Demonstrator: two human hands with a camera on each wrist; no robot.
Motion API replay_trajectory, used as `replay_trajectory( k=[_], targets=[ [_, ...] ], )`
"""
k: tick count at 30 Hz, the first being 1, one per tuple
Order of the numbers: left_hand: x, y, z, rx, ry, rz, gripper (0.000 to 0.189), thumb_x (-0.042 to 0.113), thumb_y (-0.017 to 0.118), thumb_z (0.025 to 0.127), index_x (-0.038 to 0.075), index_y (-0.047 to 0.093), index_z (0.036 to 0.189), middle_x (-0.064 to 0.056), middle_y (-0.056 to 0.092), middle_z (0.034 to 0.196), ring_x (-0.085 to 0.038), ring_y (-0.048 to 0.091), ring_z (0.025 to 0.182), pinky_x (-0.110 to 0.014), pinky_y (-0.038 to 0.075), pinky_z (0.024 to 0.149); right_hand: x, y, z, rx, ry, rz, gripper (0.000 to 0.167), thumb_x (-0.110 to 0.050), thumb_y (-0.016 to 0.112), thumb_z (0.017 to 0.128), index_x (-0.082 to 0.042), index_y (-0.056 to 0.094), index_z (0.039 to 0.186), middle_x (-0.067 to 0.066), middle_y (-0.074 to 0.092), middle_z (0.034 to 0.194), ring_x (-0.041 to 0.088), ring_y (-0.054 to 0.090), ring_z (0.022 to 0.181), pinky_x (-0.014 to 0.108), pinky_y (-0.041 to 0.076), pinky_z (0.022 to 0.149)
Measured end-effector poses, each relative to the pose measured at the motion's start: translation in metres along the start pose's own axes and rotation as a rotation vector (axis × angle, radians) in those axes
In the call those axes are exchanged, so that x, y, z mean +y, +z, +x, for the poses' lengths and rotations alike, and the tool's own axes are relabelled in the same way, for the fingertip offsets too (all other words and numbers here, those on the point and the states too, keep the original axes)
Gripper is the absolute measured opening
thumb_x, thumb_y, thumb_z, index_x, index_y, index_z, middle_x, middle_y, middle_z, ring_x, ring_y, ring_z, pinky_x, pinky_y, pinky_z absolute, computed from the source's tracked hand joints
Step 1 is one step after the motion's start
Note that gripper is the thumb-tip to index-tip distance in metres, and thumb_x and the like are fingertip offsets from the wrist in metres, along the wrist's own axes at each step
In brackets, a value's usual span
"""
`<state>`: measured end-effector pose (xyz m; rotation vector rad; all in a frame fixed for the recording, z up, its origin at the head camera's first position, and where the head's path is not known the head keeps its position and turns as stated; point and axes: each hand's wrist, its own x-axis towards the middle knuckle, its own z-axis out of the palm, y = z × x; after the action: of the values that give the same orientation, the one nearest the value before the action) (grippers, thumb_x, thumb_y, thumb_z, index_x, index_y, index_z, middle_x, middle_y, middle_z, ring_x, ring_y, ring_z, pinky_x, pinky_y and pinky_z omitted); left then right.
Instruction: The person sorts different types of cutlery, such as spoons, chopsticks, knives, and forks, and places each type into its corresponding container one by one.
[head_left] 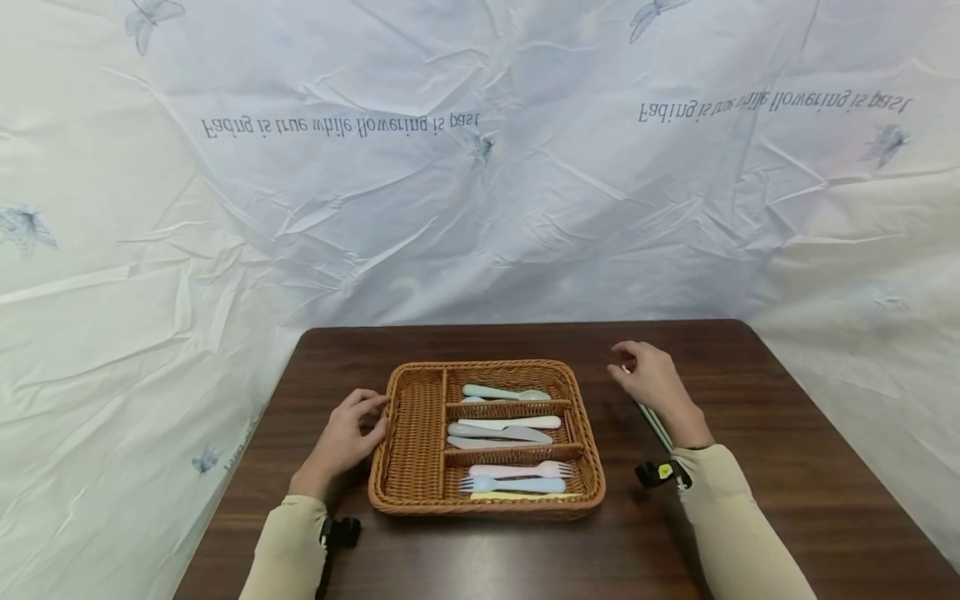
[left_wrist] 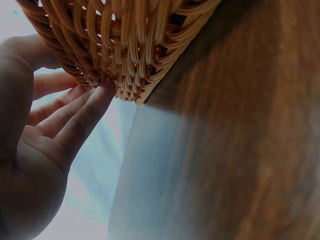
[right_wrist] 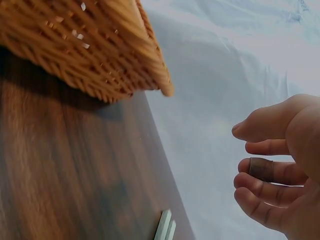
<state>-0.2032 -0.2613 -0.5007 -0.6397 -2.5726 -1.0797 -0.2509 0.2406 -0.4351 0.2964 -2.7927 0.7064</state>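
Note:
A brown wicker basket (head_left: 416, 437) with dividers stands on the table. My left hand (head_left: 347, 437) is at its left side, the fairly straight fingers (left_wrist: 82, 115) touching the woven outer wall (left_wrist: 120, 55). To the right of the basket, my right hand (head_left: 654, 385) is held above the table with loosely bent fingers (right_wrist: 262, 195) and nothing in them. Beneath that hand and wrist lies a pair of pale green sticks, like chopsticks (head_left: 657, 428), partly hidden; their ends (right_wrist: 164, 227) show in the right wrist view.
A green spoon (head_left: 498, 392) lies in the basket's back compartment, several pale knives (head_left: 502, 433) in the middle one, and pink and blue forks (head_left: 517, 484) in the front one. Brown wood-grain table (head_left: 465, 558); printed white sheeting (head_left: 480, 225) hangs behind and beside it.

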Motion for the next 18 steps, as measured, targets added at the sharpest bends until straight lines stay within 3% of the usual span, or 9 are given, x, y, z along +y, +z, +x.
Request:
replay_trajectory(
  k=[18],
  targets=[
    [0.000,0.001,0.000,-0.001,-0.005,-0.009,0.033,0.007,0.064,0.092,0.000,0.063,0.124,-0.010,0.055,0.114,-0.016,0.065,0.089,-0.028,0.059,0.074,0.028,0.002,-0.012,-0.052,0.122,-0.017,0.041,-0.019,0.064,0.092,0.005,0.060,0.125,0.026,0.061,0.111,0.038,0.062,0.097,0.050,0.054,0.075]
  ],
)
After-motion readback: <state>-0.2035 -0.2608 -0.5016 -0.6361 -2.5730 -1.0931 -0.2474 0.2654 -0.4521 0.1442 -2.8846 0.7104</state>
